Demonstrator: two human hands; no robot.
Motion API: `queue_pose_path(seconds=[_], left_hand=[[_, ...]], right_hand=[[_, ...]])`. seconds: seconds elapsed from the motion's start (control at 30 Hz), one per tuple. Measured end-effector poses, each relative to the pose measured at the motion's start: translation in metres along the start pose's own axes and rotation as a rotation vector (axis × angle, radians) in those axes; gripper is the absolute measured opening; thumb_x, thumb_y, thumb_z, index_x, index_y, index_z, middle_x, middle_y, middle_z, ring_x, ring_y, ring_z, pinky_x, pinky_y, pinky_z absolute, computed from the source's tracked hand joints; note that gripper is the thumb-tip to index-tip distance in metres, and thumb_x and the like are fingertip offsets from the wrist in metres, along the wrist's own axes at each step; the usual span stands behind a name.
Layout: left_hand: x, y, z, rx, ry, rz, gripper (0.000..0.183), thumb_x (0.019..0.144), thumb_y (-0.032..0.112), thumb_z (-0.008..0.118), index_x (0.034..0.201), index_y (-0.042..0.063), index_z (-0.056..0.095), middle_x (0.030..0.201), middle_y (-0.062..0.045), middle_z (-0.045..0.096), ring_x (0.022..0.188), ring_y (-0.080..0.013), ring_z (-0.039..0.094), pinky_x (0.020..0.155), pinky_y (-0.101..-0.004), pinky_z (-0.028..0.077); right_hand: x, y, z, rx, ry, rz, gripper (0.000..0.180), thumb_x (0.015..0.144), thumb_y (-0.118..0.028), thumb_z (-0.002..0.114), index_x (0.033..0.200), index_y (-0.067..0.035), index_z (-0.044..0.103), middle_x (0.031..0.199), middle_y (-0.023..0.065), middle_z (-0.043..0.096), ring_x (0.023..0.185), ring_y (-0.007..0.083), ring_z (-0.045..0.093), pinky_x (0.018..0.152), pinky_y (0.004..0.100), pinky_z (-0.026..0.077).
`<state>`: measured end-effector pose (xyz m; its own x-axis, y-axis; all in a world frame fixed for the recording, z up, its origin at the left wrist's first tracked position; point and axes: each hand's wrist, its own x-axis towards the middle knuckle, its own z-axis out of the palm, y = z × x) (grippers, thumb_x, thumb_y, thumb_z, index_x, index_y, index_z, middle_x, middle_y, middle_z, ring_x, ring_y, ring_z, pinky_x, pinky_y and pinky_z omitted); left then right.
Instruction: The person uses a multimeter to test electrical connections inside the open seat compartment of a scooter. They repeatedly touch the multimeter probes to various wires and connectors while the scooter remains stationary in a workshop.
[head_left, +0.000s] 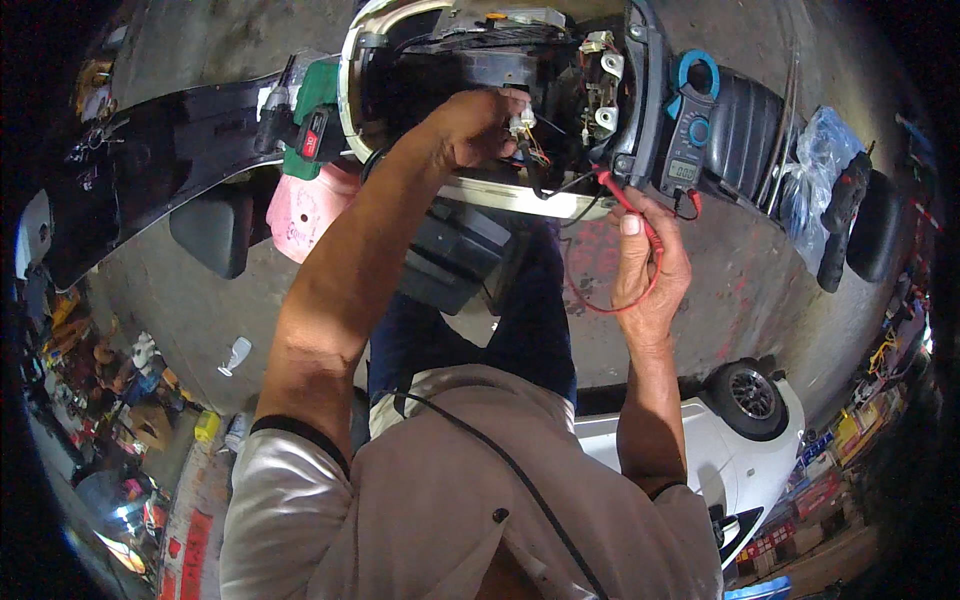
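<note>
Inside the open body of a vehicle with a pale rim, my left hand (487, 127) has its fingers on a white wire connector (523, 120) with thin coloured wires below it. My right hand (651, 251) holds a red test probe (613, 187), its tip end pointing up and left towards the opening; the red lead loops down beneath the hand. A blue and grey clamp meter (688, 124) lies on the dark part right of the opening, its display lit, with a red and a black plug at its lower end. A black lead runs into the opening.
A cordless tool with a battery (311, 135) lies on green cloth at the left, above a pink container (311, 210). Farther left extends a long black panel (187, 124). A clear plastic bag (817, 180) is at the right. A white car (697, 442) stands behind, lower right.
</note>
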<state>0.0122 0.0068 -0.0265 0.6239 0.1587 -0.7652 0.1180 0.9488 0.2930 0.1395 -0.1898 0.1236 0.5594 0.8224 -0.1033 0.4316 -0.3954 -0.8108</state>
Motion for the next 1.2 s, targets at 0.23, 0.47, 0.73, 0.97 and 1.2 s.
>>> queue_pose_path(seconds=[0.23,0.47,0.73,0.97,1.2], left_hand=[[-0.005,0.001,0.007,0.026,-0.030,-0.023,0.020,0.088,0.012,0.062,0.108,0.012,0.059,0.087,-0.001,0.058,0.070,-0.0152,0.053,0.055,-0.0298,0.048],[-0.005,0.003,0.004,0.021,-0.042,-0.097,0.023,0.087,0.008,0.059,0.110,0.012,0.060,0.091,-0.003,0.060,0.075,-0.0171,0.056,0.060,-0.0335,0.049],[-0.009,0.005,0.003,0.022,-0.089,-0.103,0.029,0.086,0.014,0.064,0.114,0.014,0.061,0.096,-0.004,0.064,0.084,-0.0191,0.061,0.072,-0.0356,0.052],[-0.002,0.002,0.005,0.012,-0.070,-0.093,0.028,0.086,0.010,0.062,0.114,0.006,0.059,0.098,-0.008,0.065,0.085,-0.0213,0.064,0.077,-0.0398,0.054],[-0.003,0.001,0.004,-0.002,-0.072,-0.072,0.028,0.087,0.008,0.061,0.114,0.005,0.058,0.100,-0.009,0.065,0.086,-0.0218,0.066,0.075,-0.0393,0.055]], right_hand=[[-0.002,-0.005,0.001,0.292,0.133,0.169,0.024,0.094,-0.019,0.055,0.104,0.003,0.059,0.091,0.0123,0.065,0.083,0.0175,0.064,0.076,0.0313,0.051],[0.009,0.000,-0.004,0.200,0.422,0.130,0.025,0.092,-0.024,0.056,0.092,0.001,0.058,0.070,0.0085,0.062,0.062,0.0136,0.054,0.062,0.0266,0.042],[0.034,-0.008,-0.006,0.281,0.470,0.056,0.020,0.091,-0.019,0.055,0.091,0.001,0.060,0.074,0.0101,0.062,0.065,0.0132,0.055,0.062,0.0244,0.042],[0.038,0.002,0.031,-0.073,-0.005,-0.093,0.015,0.083,-0.011,0.068,0.097,-0.005,0.069,0.090,0.0112,0.067,0.085,0.0251,0.061,0.079,0.0335,0.048],[0.036,0.001,0.035,-0.200,-0.045,-0.214,0.016,0.083,-0.011,0.067,0.097,-0.003,0.069,0.090,0.0111,0.067,0.088,0.0247,0.059,0.082,0.0343,0.047]])
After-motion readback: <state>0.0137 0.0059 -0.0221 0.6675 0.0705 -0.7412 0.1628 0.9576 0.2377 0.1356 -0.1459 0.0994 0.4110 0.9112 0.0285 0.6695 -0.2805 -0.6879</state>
